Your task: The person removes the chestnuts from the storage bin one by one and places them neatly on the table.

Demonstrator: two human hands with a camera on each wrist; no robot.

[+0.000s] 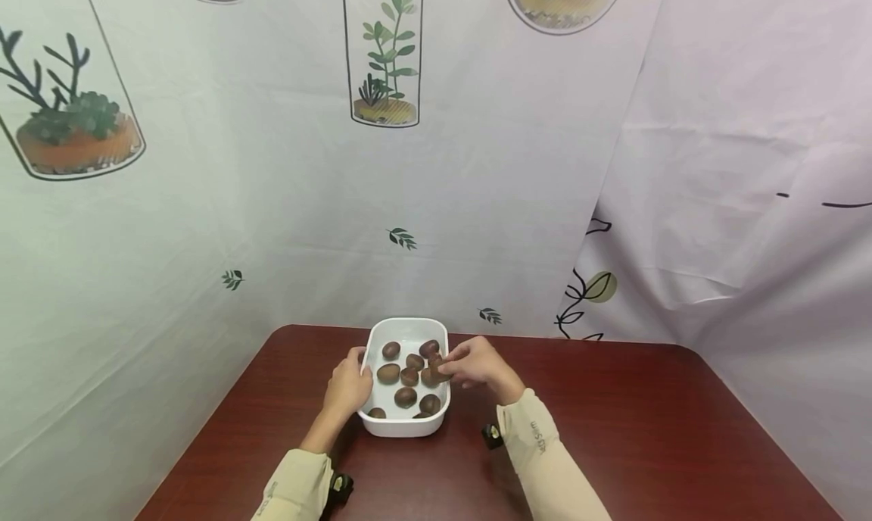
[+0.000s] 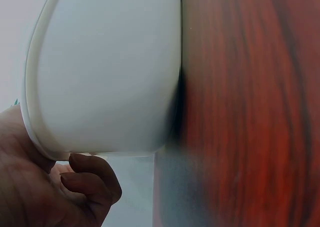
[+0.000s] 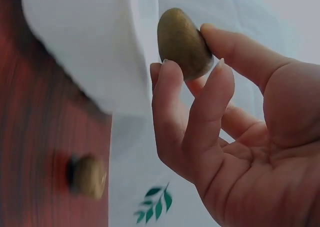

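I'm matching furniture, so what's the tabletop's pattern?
The tabletop is reddish with dark grain streaks, clearest in the left wrist view.

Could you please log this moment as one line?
left hand: grips white dish at left side; right hand: pinches brown nut at dish's right rim; in dish: several nuts; on table: one blurred nut

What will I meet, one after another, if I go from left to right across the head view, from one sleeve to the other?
Left sleeve → left hand → white dish with brown nut-like pieces inside → right hand → right sleeve.
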